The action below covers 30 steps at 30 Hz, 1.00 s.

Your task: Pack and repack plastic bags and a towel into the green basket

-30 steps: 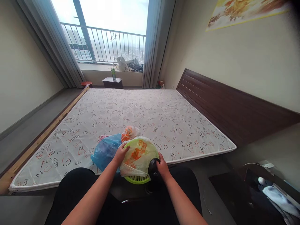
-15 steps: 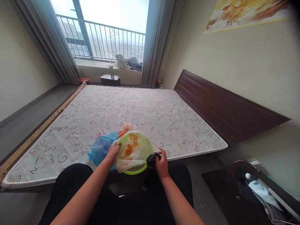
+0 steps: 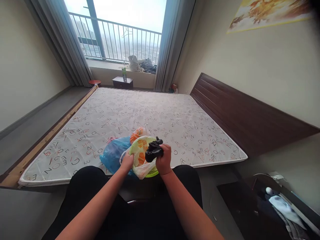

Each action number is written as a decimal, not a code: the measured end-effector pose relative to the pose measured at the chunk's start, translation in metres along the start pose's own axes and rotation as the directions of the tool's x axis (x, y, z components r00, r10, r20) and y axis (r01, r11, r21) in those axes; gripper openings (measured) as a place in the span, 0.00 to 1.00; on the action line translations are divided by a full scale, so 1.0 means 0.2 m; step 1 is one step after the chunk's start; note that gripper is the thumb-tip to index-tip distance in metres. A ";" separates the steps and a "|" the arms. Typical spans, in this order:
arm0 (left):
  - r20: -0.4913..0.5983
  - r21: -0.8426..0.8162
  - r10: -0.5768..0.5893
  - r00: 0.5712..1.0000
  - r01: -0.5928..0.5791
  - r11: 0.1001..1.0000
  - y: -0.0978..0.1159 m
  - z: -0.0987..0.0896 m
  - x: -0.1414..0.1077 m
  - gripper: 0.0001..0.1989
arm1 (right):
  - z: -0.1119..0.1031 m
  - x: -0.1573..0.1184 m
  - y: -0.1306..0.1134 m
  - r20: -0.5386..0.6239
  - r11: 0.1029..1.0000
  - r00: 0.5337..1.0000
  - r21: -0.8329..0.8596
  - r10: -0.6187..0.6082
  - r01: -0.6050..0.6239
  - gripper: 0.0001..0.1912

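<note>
My left hand is closed on the edge of a whitish plastic bag with orange print, which lies over a lime-green basket. In my right hand is a crumpled black plastic bag, held above the right part of the basket. A blue plastic bag sits on the mattress just left of my left hand. Behind the basket lies another clear bag with orange print. Much of the basket is hidden under the bags.
The patterned mattress stretches ahead, with a dark headboard on the right. A small nightstand bearing a green glass and a red stool stand beyond it. Clothes lie on a dark surface at lower right.
My right hand has lifted the black bag up and left, over the basket. The whitish bag has been gathered inward by my left hand. The view has shifted slightly.
</note>
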<state>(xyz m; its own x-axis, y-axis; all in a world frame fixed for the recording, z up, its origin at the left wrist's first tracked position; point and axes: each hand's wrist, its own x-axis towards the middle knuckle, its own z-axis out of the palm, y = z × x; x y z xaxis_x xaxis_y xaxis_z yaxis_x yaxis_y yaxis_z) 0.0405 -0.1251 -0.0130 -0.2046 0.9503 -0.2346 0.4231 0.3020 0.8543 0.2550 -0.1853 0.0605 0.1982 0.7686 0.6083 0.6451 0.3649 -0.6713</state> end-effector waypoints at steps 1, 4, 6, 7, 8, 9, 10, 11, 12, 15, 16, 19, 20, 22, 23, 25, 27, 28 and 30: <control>0.002 0.011 0.006 1.000 -0.006 1.000 0.00 0.00 0.00 0.17 | 0.07 0.00 0.04 0.286 0.997 0.958 -0.069 -0.013 0.035 0.18; 0.000 0.023 0.034 0.999 -0.034 0.999 -0.01 0.01 -0.02 0.17 | 0.25 -0.06 0.14 0.816 0.973 0.574 -0.183 0.069 0.143 0.16; 0.005 0.028 0.063 0.998 -0.063 0.998 -0.03 0.01 -0.03 0.17 | 0.32 -0.11 0.18 0.855 0.966 0.508 -0.211 0.107 0.152 0.16; 0.009 0.030 0.076 0.997 -0.076 0.997 -0.03 0.01 -0.03 0.17 | 0.34 -0.13 0.19 0.843 0.964 0.524 -0.227 0.122 0.141 0.16; 0.014 0.029 0.089 0.996 -0.089 0.996 -0.04 0.01 -0.04 0.17 | 0.36 -0.15 0.19 0.831 0.960 0.538 -0.249 0.142 0.131 0.17; 0.017 0.025 0.096 0.995 -0.097 0.995 -0.05 0.02 -0.04 0.17 | 0.37 -0.15 0.19 0.814 0.954 0.556 -0.276 0.166 0.119 0.18; 0.019 0.017 0.097 0.995 -0.097 0.995 -0.05 0.02 -0.04 0.17 | 0.38 -0.15 0.19 0.788 0.946 0.584 -0.308 0.194 0.101 0.20; 0.020 0.007 0.092 0.996 -0.092 0.996 -0.06 0.02 -0.05 0.17 | 0.39 -0.14 0.18 0.759 0.938 0.610 -0.340 0.228 0.072 0.21; 0.020 -0.003 0.088 0.996 -0.088 0.996 -0.07 0.02 -0.05 0.17 | 0.40 -0.13 0.18 0.735 0.930 0.626 -0.367 0.262 0.041 0.23; 0.031 -0.018 0.089 0.996 -0.088 0.996 -0.09 0.02 -0.05 0.17 | 0.42 -0.09 0.16 0.748 0.927 0.585 -0.374 0.314 -0.018 0.23; 0.035 -0.022 0.094 0.995 -0.093 0.995 -0.10 0.02 -0.04 0.18 | 0.42 -0.08 0.16 0.773 0.933 0.554 -0.359 0.308 -0.018 0.23; 0.033 -0.048 0.106 0.994 -0.104 0.993 -0.13 0.00 -0.03 0.20 | 0.35 -0.05 0.13 0.799 0.946 0.543 -0.324 0.259 0.024 0.30; 0.027 -0.061 0.101 0.995 -0.099 0.993 -0.14 0.00 -0.03 0.20 | 0.30 -0.04 0.12 0.800 0.947 0.551 -0.317 0.237 0.052 0.33; 0.005 -0.093 0.082 0.997 -0.081 0.992 -0.16 -0.01 -0.01 0.20 | 0.20 -0.01 0.09 0.830 0.941 0.517 -0.315 0.210 0.122 0.35; -0.011 -0.116 0.072 0.997 -0.073 0.991 -0.16 -0.01 0.00 0.20 | 0.15 0.00 0.08 0.861 0.932 0.455 -0.328 0.229 0.152 0.35; -0.043 -0.179 0.056 0.998 -0.063 0.982 -0.18 -0.01 0.02 0.19 | 0.05 0.04 0.04 0.904 0.905 0.331 -0.357 0.271 0.232 0.26; -0.054 -0.273 0.036 0.998 -0.050 0.961 -0.18 0.01 0.03 0.20 | -0.03 0.04 0.00 0.921 0.873 0.308 -0.343 0.240 0.347 0.10; -0.046 -0.328 0.024 0.999 -0.038 0.944 -0.18 0.01 0.04 0.21 | -0.06 0.03 -0.02 0.924 0.852 0.335 -0.318 0.182 0.415 0.06; -0.015 -0.444 0.004 1.000 -0.010 0.896 -0.17 0.03 0.04 0.23 | -0.12 -0.03 -0.06 0.914 0.800 0.406 -0.261 0.024 0.540 0.06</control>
<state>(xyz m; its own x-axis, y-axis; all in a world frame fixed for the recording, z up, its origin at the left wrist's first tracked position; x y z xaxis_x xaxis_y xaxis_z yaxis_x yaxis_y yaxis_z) 0.0292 -0.1276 -0.0465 -0.2160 0.9502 -0.2245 -0.0105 0.2276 0.9737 0.2642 -0.2067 0.0755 -0.5786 0.8006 -0.1560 0.8156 0.5703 -0.0982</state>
